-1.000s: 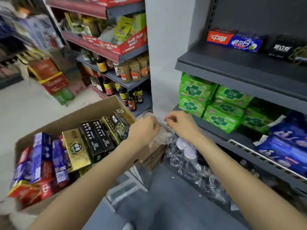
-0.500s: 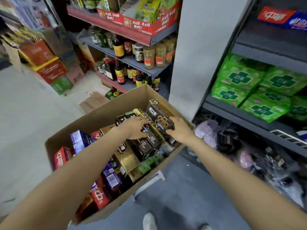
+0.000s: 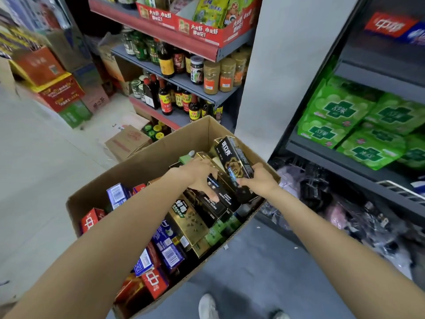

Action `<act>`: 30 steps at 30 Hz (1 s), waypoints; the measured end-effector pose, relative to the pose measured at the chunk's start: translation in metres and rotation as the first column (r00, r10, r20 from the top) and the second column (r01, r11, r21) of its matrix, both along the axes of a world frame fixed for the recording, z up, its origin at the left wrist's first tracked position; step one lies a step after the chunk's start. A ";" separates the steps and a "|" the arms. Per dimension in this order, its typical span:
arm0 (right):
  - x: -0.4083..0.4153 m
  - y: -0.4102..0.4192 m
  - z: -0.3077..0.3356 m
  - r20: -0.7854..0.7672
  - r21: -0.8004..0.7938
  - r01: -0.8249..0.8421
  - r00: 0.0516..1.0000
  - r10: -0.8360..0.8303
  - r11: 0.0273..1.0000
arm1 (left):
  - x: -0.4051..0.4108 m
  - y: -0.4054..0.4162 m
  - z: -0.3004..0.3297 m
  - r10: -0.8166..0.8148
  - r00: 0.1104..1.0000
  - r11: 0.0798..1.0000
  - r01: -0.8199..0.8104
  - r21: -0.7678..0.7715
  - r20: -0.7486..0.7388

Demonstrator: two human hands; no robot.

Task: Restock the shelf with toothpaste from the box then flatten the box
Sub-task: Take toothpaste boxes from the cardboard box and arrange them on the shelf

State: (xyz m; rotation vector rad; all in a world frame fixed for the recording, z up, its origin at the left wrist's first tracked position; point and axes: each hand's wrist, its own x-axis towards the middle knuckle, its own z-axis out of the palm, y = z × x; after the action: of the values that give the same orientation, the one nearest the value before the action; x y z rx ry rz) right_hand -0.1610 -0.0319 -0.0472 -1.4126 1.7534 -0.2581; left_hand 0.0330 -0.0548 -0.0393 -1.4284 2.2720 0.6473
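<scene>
Near cartons: red (image 3: 153, 282) and blue toothpaste cartons (image 3: 169, 249) packed in the cardboard box's (image 3: 158, 157) near end.
Left hand (image 3: 199, 178): fingers curled down onto black cartons (image 3: 213, 201) at the far end.
Right hand (image 3: 259, 181): fingers wrapped round a tilted black carton (image 3: 234, 160).
Far right: dark shelf (image 3: 377, 72) holding one toothpaste carton (image 3: 391, 25).
Risk: lifting the tilted carton could snag neighbours and spill them over the rim.

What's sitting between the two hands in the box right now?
In the head view, black toothpaste cartons stand between the left hand and the right hand, both hands against them in the cardboard box.
</scene>
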 end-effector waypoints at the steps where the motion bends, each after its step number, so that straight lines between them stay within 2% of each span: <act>1: -0.002 0.003 0.005 0.030 -0.015 0.026 0.999 -0.025 1.000 | 0.001 -0.001 -0.002 0.006 1.000 1.000 -0.006 0.005 -0.020; 4: -0.013 0.009 0.018 0.091 -0.071 0.122 0.989 -0.116 0.990 | 0.000 -0.002 -0.004 -0.008 1.000 1.000 0.008 -0.002 -0.013; 9: -0.021 0.015 0.031 0.227 -0.056 0.234 0.950 -0.216 0.971 | -0.007 -0.001 0.005 -0.063 0.998 0.997 0.063 0.033 -0.012; 12: -0.020 0.020 0.031 0.258 -0.053 0.259 0.936 -0.238 0.964 | -0.007 0.002 0.011 -0.076 0.997 0.997 0.076 0.024 -0.007; 14: -0.020 0.022 0.030 0.275 -0.057 0.276 0.928 -0.251 0.959 | -0.007 0.003 0.013 -0.092 0.996 0.995 0.092 -0.024 -0.015; 17: -0.024 0.024 0.029 0.353 -0.035 0.342 0.883 -0.309 0.939 | -0.001 0.006 0.012 -0.139 0.988 0.976 0.126 -0.176 -0.061; 18: -0.026 0.026 0.031 0.393 -0.015 0.371 0.856 -0.336 0.928 | 0.002 0.008 0.014 -0.138 0.985 0.965 0.110 -0.238 -0.102; 20: -0.030 0.026 0.036 0.472 0.019 0.435 0.790 -0.392 0.900 | 0.006 0.009 0.019 -0.053 0.964 0.950 -0.031 -0.309 -0.261; 22: -0.036 0.024 0.043 0.523 0.052 0.489 0.730 -0.441 0.871 | 0.005 0.009 0.029 0.062 0.896 0.910 -0.232 -0.344 -0.440; 24: -0.040 0.023 0.054 0.601 0.076 0.520 0.657 -0.455 0.851 | -0.002 0.006 0.042 0.168 0.787 0.856 -0.415 -0.308 -0.593; 27: -0.049 0.017 0.070 0.690 0.102 0.536 0.569 -0.447 0.838 | -0.025 -0.004 0.063 0.335 0.540 0.814 -0.579 -0.052 -0.772; 30: -0.063 0.014 0.091 0.757 0.080 0.538 0.515 -0.402 0.839 | -0.058 -0.016 0.085 0.540 0.262 0.738 -0.605 0.300 -0.800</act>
State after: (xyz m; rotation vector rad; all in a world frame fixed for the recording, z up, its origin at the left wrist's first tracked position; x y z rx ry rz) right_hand -0.2235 -0.0178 0.0436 -0.6814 1.3497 -1.1554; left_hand -0.0247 -0.0708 0.0458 -2.4107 2.2872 1.9351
